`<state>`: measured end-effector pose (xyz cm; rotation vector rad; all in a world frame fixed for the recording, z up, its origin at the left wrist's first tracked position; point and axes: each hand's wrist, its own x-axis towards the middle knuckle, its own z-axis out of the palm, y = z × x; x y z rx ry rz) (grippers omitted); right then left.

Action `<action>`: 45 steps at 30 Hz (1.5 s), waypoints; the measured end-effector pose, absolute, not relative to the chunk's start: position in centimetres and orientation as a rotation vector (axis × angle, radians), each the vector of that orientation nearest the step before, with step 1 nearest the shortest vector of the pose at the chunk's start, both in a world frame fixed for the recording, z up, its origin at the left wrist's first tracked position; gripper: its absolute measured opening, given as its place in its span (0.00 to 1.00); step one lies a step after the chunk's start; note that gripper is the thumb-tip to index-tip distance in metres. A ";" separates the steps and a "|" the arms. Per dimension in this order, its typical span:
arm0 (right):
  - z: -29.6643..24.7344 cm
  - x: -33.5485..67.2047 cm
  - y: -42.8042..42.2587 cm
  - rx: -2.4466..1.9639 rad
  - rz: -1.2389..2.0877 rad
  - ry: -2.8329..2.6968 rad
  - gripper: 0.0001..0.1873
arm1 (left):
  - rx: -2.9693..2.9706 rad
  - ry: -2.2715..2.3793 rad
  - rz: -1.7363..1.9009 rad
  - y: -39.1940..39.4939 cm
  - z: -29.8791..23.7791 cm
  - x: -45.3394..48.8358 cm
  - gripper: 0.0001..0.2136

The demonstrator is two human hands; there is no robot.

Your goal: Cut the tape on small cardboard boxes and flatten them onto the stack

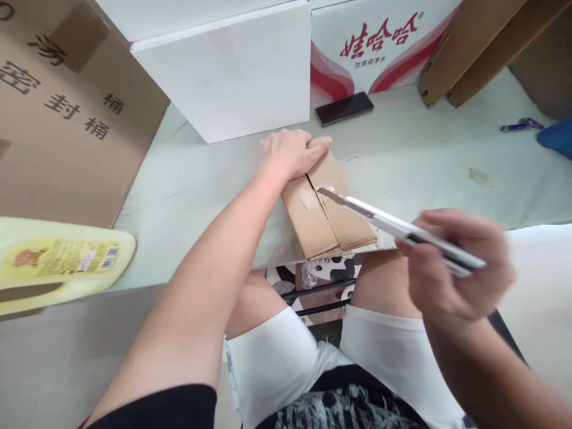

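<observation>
A small flat cardboard box lies on the table near its front edge, with a seam between its flaps and pieces of clear tape across the seam. My left hand grips the far end of the box, thumb on top and the other fingers over the far left corner. In my right hand is a white utility knife, its blade out. The blade tip points at the taped seam; whether it touches the box I cannot tell.
A black phone lies beyond the box, before white cartons. On the left stand a large brown carton and a pale yellow jug. Folded cardboard and a purple item are at right.
</observation>
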<state>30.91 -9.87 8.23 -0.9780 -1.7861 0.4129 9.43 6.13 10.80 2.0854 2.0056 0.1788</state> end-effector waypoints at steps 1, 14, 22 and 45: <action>8.2 30.5 -9.8 -0.943 0.412 -1.791 0.11 | 2.084 2.006 0.186 6.1 10.8 9.4 0.27; 6.8 29.7 -9.7 -1.016 0.246 -1.942 0.07 | 2.094 1.964 0.252 6.0 10.4 9.1 0.28; 8.1 27.5 -9.1 -0.968 0.199 -1.959 0.06 | 2.070 1.980 0.245 5.9 10.6 9.2 0.27; 8.9 28.5 -11.1 -1.011 0.208 -2.079 0.06 | 2.074 1.966 0.289 5.9 10.4 9.1 0.27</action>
